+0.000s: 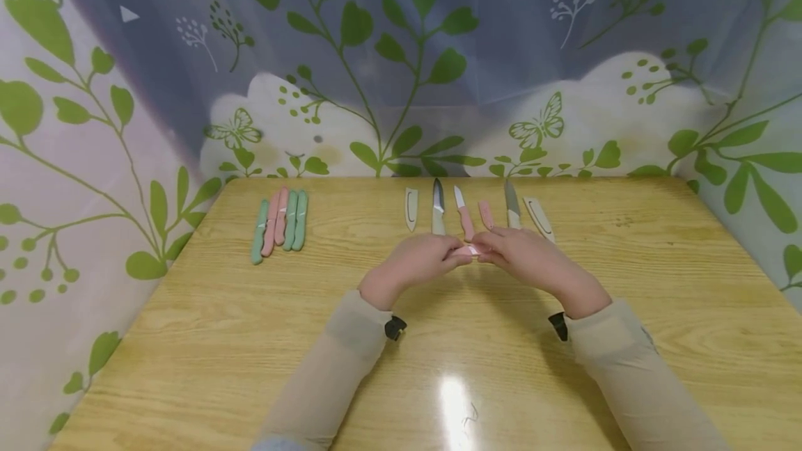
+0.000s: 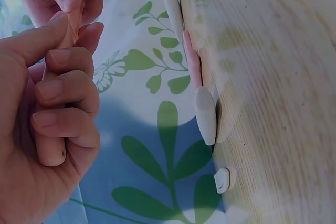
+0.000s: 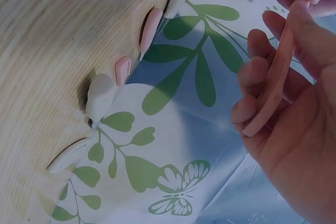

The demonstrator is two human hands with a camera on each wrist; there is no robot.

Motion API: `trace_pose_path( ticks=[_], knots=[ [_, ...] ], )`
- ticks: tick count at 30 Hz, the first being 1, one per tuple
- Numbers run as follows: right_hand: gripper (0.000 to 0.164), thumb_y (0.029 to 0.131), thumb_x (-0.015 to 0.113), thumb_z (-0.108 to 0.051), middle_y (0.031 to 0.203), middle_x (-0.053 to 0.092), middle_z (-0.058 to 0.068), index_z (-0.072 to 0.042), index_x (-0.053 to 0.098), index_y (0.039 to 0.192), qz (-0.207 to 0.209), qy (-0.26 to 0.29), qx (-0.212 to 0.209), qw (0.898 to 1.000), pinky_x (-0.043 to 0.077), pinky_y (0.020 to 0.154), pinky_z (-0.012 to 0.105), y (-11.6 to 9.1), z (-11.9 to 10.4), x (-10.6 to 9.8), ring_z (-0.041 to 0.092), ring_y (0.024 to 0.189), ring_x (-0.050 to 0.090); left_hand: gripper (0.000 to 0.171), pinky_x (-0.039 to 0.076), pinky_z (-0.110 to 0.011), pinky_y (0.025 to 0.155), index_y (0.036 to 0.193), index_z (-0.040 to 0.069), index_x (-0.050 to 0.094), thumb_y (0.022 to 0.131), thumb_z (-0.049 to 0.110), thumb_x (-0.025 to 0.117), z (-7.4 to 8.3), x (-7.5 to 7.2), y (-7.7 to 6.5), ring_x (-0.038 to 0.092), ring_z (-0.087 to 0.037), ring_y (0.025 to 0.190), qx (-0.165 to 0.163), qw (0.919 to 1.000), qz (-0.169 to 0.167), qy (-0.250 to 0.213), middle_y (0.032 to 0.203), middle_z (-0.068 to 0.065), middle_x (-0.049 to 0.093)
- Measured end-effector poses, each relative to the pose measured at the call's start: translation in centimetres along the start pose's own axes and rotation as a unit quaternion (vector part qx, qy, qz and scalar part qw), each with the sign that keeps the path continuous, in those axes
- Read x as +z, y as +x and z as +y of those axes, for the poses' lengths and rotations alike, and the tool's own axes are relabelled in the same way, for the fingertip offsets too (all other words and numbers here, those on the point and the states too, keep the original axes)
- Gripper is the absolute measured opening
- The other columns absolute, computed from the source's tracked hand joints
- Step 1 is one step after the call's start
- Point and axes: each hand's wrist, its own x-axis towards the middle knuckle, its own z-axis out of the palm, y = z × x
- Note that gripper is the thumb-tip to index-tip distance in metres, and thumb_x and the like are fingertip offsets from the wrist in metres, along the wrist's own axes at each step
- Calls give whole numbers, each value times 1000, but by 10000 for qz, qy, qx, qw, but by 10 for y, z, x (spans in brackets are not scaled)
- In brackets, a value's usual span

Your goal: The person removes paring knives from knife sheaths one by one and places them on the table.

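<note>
Both hands meet over the table, just in front of a row of knives. My left hand [image 1: 413,261] curls its fingers round the pink handle [image 2: 51,148] of a knife. My right hand [image 1: 531,261] holds a pink knife sheath [image 3: 274,90] along its fingers and pinches near its upper end. Handle and sheath come together between the fingertips; the blade is hidden. Beyond the hands lie a beige-handled knife with a dark blade [image 1: 438,200], a small pink knife [image 1: 465,220], a pink sheath [image 1: 486,214] and a beige-handled knife with a grey blade [image 1: 512,204].
A beige sheath [image 1: 411,209] lies at the left end of the row, another beige sheath [image 1: 539,218] at its right end. Several pink and green sheathed knives [image 1: 291,221] lie side by side at the table's left. A patterned cloth [image 1: 388,89] hangs behind the wooden table [image 1: 250,353].
</note>
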Motion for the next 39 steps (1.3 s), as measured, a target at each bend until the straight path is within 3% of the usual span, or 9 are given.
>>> trace_pose_path(
  ticks=[12,22,29,39],
  knots=[
    [23,95,61,-16,104,70,8,-8,64,116,-93,268,58,9996,54,78,41,-2,1,-2,24,89,68,42,52,-29,81,121,13,65,102,43,43,3,0,0,67,-12,90,133,9999,-77,-3,105,0,71],
    [25,95,61,-16,106,69,8,-7,64,117,-229,326,75,9992,54,81,41,-2,3,-4,25,92,68,40,52,-30,85,123,13,64,102,40,44,3,1,1,68,-13,95,195,9998,-24,-4,108,0,71],
    [23,94,62,-16,104,70,7,-7,65,116,-173,292,-57,9994,54,79,39,-1,4,-4,23,89,68,37,52,-29,82,119,13,66,102,40,45,2,2,1,67,-11,89,211,9998,8,-4,102,1,71],
    [26,96,60,-16,110,69,9,-7,64,120,-384,430,167,9982,54,82,43,-1,3,-7,25,93,68,38,52,-28,80,117,14,66,102,41,44,1,2,0,66,-10,87,288,9996,30,9,100,2,71]
  ],
)
